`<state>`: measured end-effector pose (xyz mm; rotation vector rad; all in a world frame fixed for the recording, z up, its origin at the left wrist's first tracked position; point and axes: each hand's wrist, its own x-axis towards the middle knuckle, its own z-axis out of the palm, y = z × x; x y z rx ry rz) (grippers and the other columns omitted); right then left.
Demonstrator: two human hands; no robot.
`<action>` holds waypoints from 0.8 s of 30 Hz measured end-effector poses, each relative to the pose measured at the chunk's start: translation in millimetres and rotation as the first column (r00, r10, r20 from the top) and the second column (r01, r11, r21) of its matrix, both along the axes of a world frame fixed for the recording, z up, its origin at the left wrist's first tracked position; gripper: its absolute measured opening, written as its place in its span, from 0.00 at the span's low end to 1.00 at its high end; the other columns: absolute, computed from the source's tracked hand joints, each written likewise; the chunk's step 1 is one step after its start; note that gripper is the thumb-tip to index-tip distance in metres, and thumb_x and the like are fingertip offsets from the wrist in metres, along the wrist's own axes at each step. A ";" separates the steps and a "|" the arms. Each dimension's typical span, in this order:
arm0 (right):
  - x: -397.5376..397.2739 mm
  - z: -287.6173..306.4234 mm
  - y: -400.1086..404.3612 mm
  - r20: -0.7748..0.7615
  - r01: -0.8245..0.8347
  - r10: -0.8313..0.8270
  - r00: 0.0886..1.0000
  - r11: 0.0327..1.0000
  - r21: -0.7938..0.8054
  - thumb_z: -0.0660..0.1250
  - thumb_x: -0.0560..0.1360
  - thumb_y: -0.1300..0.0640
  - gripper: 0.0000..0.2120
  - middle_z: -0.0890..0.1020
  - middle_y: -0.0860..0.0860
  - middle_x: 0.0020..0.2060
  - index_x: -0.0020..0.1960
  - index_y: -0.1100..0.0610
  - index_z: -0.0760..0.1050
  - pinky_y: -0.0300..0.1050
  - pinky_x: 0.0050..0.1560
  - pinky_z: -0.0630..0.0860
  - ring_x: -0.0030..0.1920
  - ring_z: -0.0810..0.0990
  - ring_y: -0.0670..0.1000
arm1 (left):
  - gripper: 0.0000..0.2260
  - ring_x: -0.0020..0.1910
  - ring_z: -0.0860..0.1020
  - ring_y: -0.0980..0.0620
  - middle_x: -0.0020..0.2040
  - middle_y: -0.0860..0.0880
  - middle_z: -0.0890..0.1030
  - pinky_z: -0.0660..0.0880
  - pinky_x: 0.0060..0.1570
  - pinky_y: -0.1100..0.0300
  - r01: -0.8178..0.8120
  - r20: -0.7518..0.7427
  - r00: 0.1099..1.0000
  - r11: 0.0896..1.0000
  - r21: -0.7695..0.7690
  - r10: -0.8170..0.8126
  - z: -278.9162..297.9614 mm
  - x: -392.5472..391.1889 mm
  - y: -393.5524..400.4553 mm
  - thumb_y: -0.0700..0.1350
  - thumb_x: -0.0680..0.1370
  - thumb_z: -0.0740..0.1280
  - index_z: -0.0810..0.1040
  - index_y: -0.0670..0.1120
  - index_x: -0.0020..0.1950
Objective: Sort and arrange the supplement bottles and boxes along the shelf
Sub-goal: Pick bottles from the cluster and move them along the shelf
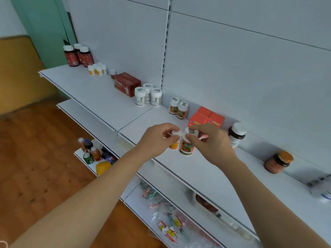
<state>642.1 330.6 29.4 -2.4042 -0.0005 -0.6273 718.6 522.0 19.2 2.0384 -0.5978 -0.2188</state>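
The white-capped supplement bottle with a green and orange fruit label (186, 146) stands upright near the front edge of the white metal shelf (100, 97), its long axis vertical. The right hand (211, 142) has its grip clamped on the cap from above, thumb and fingertips pinched round the rim. Touching it at its 9 o'clock is a smaller white-capped bottle with a yellow-orange label (175, 143), likewise upright, with the left hand (157, 140) pinching its cap the same way. So both grips sit directly over their bottles, at the top end of each axis, and neither hand has to reach.

The relation that matters is where the matching group lies. Two bottles with the same green and orange label (178, 108) stand against the back panel at roughly 11 o'clock from the right hand, near and a little deeper on the shelf. The small yellow-labelled bottles (97, 69) are well apart, far along the shelf at about 10 o'clock from the left hand.

I judge the right hand's bottle needs a short lift back and slightly left, while the left hand's needs a long reach, and the left arm is the nearer one for that. Two orange cardboard boxes (207, 118) stand just behind the right hand at 12 o'clock.
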 end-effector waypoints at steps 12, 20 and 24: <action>141.5 -22.3 37.2 0.052 0.100 -0.094 0.994 0.986 -0.133 0.76 0.69 0.54 0.11 0.84 0.49 0.45 0.51 0.53 0.84 0.42 0.45 0.77 0.42 0.82 0.51 | 0.07 0.45 0.78 0.65 0.51 0.58 0.81 0.71 0.40 0.75 -0.028 0.029 0.999 0.999 0.036 0.027 -13.4 129.2 41.0 0.48 0.76 0.71 0.80 0.56 0.54; 202.0 -38.1 29.6 0.027 0.256 -0.256 0.966 0.944 -0.206 0.75 0.70 0.58 0.09 0.83 0.55 0.47 0.50 0.57 0.83 0.49 0.44 0.79 0.45 0.82 0.58 | 0.09 0.45 0.79 0.63 0.49 0.60 0.80 0.75 0.49 0.63 0.036 0.098 0.994 0.999 0.033 -0.039 -15.2 204.2 25.1 0.47 0.75 0.71 0.80 0.54 0.55; 210.3 -49.8 35.1 -0.018 0.295 -0.306 0.952 0.931 -0.215 0.74 0.70 0.59 0.08 0.83 0.53 0.47 0.49 0.58 0.84 0.50 0.42 0.80 0.42 0.82 0.57 | 0.10 0.46 0.79 0.61 0.50 0.59 0.79 0.75 0.50 0.66 0.146 0.121 0.982 0.989 0.020 -0.148 -19.5 228.9 21.0 0.45 0.76 0.71 0.80 0.51 0.56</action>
